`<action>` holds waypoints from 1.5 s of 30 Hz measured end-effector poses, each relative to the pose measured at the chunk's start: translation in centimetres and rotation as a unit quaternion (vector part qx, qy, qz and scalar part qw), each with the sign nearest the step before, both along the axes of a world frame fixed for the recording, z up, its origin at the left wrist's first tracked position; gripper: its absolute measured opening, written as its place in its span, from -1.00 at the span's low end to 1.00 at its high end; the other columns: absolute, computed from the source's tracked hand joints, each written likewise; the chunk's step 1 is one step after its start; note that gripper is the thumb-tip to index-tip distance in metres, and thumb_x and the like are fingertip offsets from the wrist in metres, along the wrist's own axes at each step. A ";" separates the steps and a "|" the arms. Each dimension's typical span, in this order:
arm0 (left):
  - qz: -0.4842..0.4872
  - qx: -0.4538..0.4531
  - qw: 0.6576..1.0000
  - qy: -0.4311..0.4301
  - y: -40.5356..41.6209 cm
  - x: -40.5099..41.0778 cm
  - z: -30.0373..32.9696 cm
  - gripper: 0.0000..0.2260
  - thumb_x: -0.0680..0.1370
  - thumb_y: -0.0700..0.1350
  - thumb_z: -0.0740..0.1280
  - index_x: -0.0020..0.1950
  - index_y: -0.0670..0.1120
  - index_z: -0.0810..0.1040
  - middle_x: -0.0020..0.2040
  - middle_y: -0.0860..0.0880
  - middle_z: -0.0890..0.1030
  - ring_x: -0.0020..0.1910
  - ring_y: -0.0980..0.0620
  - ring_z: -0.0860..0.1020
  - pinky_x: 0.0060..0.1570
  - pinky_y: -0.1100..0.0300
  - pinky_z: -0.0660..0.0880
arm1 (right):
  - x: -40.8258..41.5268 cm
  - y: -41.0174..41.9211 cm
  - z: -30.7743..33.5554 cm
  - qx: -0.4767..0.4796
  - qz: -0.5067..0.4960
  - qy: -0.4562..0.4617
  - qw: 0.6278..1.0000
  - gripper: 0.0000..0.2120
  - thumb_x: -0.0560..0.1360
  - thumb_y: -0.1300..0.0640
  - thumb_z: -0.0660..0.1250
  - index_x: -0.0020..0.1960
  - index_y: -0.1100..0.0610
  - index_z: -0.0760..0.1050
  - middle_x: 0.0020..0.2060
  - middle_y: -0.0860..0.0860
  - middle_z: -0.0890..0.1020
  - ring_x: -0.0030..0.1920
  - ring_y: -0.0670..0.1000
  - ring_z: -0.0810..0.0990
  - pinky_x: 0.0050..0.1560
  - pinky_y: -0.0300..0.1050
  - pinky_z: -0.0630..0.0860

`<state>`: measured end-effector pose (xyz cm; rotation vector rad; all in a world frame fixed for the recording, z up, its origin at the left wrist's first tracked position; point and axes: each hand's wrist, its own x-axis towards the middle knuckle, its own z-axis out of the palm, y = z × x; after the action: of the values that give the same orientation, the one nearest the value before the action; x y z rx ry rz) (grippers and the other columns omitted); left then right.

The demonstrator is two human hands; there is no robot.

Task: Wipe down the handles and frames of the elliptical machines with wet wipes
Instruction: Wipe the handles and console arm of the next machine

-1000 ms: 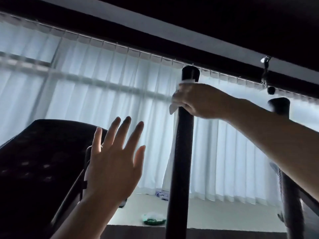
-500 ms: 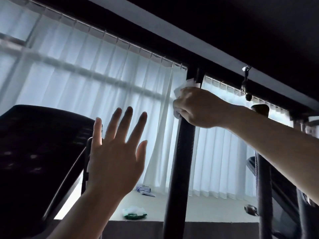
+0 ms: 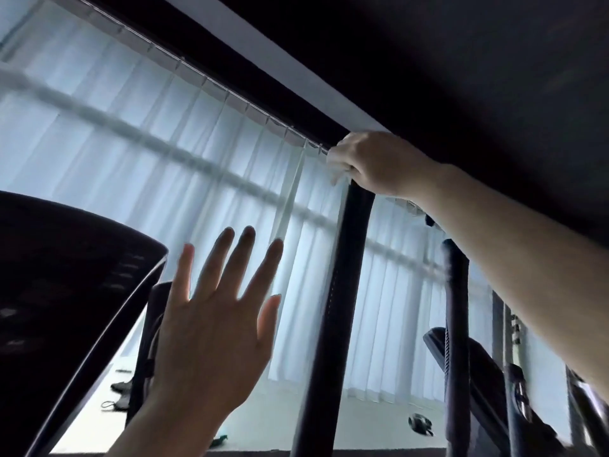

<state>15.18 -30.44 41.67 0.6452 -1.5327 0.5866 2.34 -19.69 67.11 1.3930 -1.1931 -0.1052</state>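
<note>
Gripping the top end of the dark upright handle (image 3: 342, 291), the right hand (image 3: 372, 163) is curled tight over it with a white wet wipe (image 3: 334, 174) pinched between fingers and handle; only a small pale edge of the wipe shows at the left side of that grip, blurred. The handle runs down and slightly left from the grip to the bottom edge of view. The right forearm comes in from the right edge, sloping up to the handle top.

Below and left of that grip, the left hand (image 3: 211, 321) is raised, fingers straight and spread, back of hand to the camera, holding nothing and touching nothing visible. Left of this hand, a large dark console (image 3: 66, 291) fills the lower left. Just behind the hand stands a short dark post (image 3: 148, 341).

Right of and below the gripping hand, partly under the forearm, a second dark handle (image 3: 456, 341) stands upright, with more dark machine parts (image 3: 487, 390) at lower right, too dim to tell apart.

Behind everything hang white vertical blinds (image 3: 164, 176), backlit, with a dark ceiling (image 3: 428, 61) above the grip. On the pale floor (image 3: 362, 420) far below lie a small dark round object (image 3: 420, 423), a bit of green (image 3: 219, 441) near the left wrist, and dark items (image 3: 120, 394) at left, too small to tell.
</note>
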 end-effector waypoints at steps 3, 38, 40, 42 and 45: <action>-0.004 -0.001 1.000 -0.003 -0.2 0.0 0.0 -0.47 0.59 0.08 0.04 0.54 -0.06 0.30 0.49 -0.17 0.35 0.49 -0.18 0.31 0.45 -0.24 0.09 | -0.4 -0.2 1.7 -0.059 -0.021 0.000 0.998 -0.74 0.58 0.35 0.16 0.01 0.15 0.60 -0.10 0.03 0.62 -0.01 0.06 0.58 -0.11 -0.05 0.47; -0.023 0.010 0.999 -0.039 -0.2 0.4 0.0 -0.47 0.58 0.11 0.03 0.51 -0.04 0.35 0.46 -0.18 0.40 0.44 -0.22 0.38 0.43 -0.39 0.04 | -1.8 -0.5 -5.8 0.068 -0.037 0.040 0.996 -0.79 0.57 0.22 0.23 -0.02 0.21 0.64 -0.11 0.18 0.69 0.08 0.24 0.63 0.14 0.09 0.55; -0.012 0.009 0.998 -0.059 -0.3 0.3 -0.1 -0.47 0.58 0.11 0.03 0.50 -0.05 0.37 0.45 -0.18 0.41 0.43 -0.21 0.39 0.42 -0.39 0.05 | -2.7 -0.5 -8.4 0.085 -0.026 0.026 0.996 -0.73 0.57 0.20 0.16 0.00 0.16 0.65 -0.02 0.13 0.70 0.22 0.18 0.58 0.31 0.04 0.47; -0.010 0.009 0.998 -0.058 -0.3 0.4 -0.2 -0.48 0.59 0.10 0.02 0.47 -0.06 0.41 0.43 -0.18 0.43 0.42 -0.21 0.40 0.42 -0.39 0.06 | -3.5 -0.1 -11.9 0.110 0.004 0.001 0.994 -0.67 0.62 0.17 0.08 -0.04 0.18 0.62 0.00 0.09 0.69 0.26 0.08 0.54 0.37 -0.03 0.41; 0.001 0.003 0.997 -0.072 0.1 0.7 -0.4 -0.51 0.60 0.08 0.04 0.47 -0.06 0.42 0.43 -0.19 0.44 0.43 -0.21 0.39 0.43 -0.38 0.06 | -4.7 0.3 -17.4 0.142 0.059 0.014 0.988 -0.81 0.59 0.25 0.22 -0.06 0.22 0.61 0.01 0.09 0.69 0.21 0.07 0.57 0.47 -0.11 0.25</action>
<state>15.89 -30.39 41.23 0.6210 -1.6694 0.6421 -2.37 -19.36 49.72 1.7038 -1.0987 -0.2177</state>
